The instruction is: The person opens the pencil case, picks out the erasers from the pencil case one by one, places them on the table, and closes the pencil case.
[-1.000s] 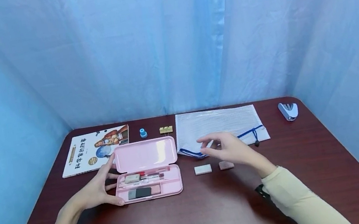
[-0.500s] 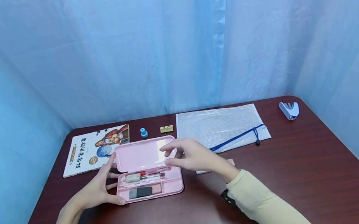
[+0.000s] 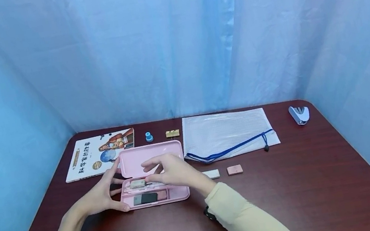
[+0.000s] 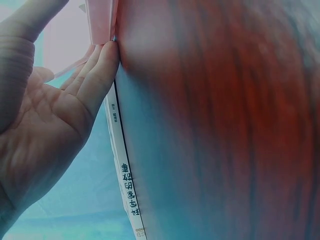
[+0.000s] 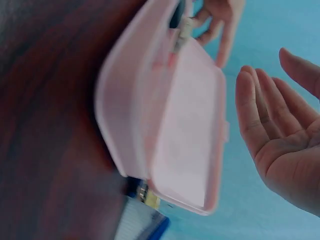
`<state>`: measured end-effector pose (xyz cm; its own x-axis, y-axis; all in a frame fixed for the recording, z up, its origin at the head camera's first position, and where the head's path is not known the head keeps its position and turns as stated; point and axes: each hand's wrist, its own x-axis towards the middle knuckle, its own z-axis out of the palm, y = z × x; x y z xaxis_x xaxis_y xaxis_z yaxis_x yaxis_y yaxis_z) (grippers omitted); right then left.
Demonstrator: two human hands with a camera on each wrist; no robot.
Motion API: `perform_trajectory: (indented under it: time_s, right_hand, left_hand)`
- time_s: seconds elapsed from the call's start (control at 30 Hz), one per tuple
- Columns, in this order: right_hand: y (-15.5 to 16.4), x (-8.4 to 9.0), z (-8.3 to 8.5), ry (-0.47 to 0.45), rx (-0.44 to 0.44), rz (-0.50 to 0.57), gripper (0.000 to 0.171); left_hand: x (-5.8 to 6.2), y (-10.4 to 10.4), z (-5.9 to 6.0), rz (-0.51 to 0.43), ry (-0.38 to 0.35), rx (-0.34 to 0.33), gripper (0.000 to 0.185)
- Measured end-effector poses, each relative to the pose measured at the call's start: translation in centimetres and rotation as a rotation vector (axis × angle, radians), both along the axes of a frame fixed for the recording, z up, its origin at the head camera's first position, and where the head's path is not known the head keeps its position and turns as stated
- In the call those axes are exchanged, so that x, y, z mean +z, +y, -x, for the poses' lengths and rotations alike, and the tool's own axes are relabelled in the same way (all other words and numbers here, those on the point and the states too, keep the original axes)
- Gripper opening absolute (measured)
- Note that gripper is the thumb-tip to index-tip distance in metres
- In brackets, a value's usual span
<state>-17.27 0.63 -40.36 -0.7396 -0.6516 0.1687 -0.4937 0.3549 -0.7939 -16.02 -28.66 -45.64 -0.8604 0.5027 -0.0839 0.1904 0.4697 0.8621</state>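
A pink pencil case (image 3: pixel 179 194) lies with its lid raised. My left hand (image 3: pixel 96 196) spans its left end, thumb at the front corner and straight fingers against the end and lid edge. Above the case hovers my right hand (image 3: pixel 172 170), fingers loosely bent and nothing in them. It hides part of the pens. A pale eraser (image 3: pixel 137 184) sits on pens in the rear compartment; a black eraser (image 3: pixel 149 198) lies between a grey one and a pink one in front. In the right wrist view, the right hand (image 5: pixel 285 130) is apart from the case.
Right of the case are a white eraser (image 3: pixel 212 174) and a pinkish eraser (image 3: pixel 235 169). Behind are a book (image 3: pixel 86 159), a small blue object (image 3: pixel 149 137), a gold binder clip (image 3: pixel 172 133), a mesh zip bag (image 3: pixel 227 131) and, far right, a small stapler-like object (image 3: pixel 299 115).
My right hand has moved left, from above the two loose erasers to over the pencil case, uncovering the erasers. The left hand has stayed at the case's left end.
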Motion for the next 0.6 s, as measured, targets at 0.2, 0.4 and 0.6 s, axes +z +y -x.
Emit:
perform_trajectory:
  time_s: [0.2, 0.4, 0.6]
  right_hand:
    - [-1.7, -1.6, 0.5, -0.017, -0.034, -0.075, 0.036]
    - [-2.8, -2.6, 0.5, -0.010, -0.029, -0.188, 0.035]
    - [-3.1, -3.2, 0.7, -0.028, -0.032, -0.230, 0.031]
  left_hand:
    - [0.0, -0.1, -0.1, 0.002, 0.003, 0.002, 0.133]
    - [0.0, -0.3, -0.3, 0.010, 0.005, 0.004, 0.133]
    - [-0.2, 0.0, -0.2, 0.000, -0.011, 0.010, 0.134]
